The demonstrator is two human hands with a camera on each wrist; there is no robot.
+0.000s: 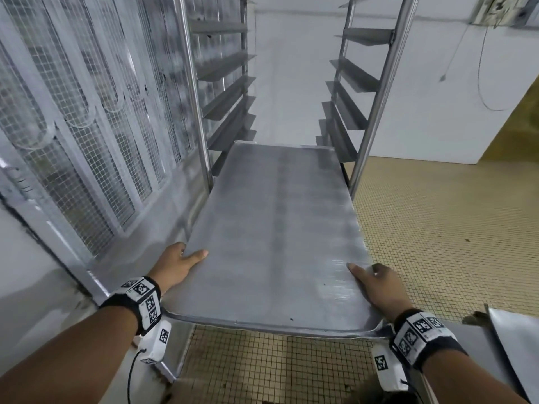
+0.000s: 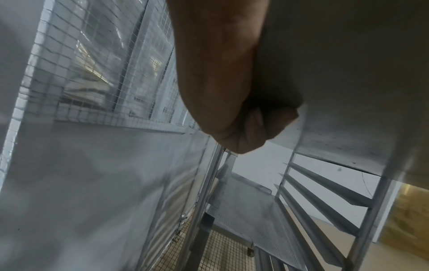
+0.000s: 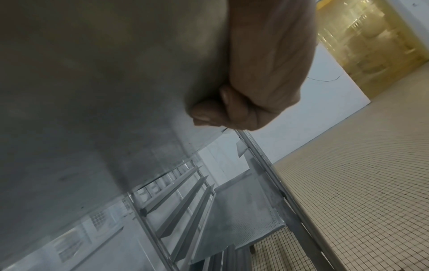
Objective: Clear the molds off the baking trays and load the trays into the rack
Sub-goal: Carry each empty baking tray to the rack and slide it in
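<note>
A bare grey baking tray lies level between my hands, its far end between the uprights of the steel rack. My left hand grips the tray's left edge, thumb on top, fingers curled beneath. My right hand grips the right edge the same way, fingers curled under the tray's underside. The underside of the tray fills the top of both wrist views. No molds are on the tray.
The rack has angled slide rails on both sides, with a perforated tray lower down. A wire-mesh partition runs close on the left. Tiled floor lies to the right. Another metal sheet shows at the lower right.
</note>
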